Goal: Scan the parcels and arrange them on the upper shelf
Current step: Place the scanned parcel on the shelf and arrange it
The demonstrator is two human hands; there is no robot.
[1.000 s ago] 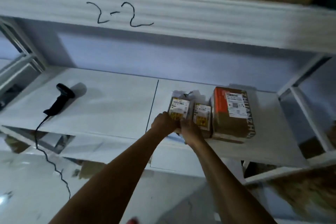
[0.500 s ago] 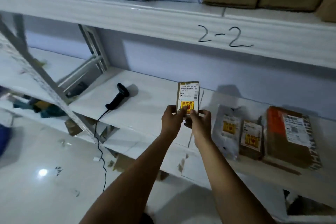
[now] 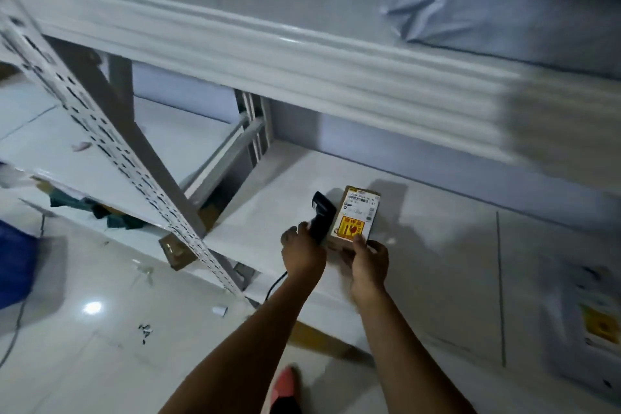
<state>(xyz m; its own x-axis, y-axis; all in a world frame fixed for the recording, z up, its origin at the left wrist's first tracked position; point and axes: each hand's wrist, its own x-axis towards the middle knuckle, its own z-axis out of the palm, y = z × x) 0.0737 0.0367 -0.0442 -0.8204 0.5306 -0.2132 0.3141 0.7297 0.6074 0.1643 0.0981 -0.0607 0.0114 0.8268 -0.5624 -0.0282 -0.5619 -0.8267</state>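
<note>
Two white shelves [image 3: 437, 262], glossy floor [image 3: 84, 363]; left hand [image 3: 302, 252] grips scanner [image 3: 322, 215], right hand [image 3: 368, 262] pinches parcel [image 3: 358, 212].

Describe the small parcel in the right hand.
The parcel is a small brown cardboard box, face up toward the camera. A white barcode label covers its far half, a yellow sticker with a red mark its near half. The right hand grips its near end, thumb on the sticker. The black scanner, in the left hand, sits beside its left edge.
</note>
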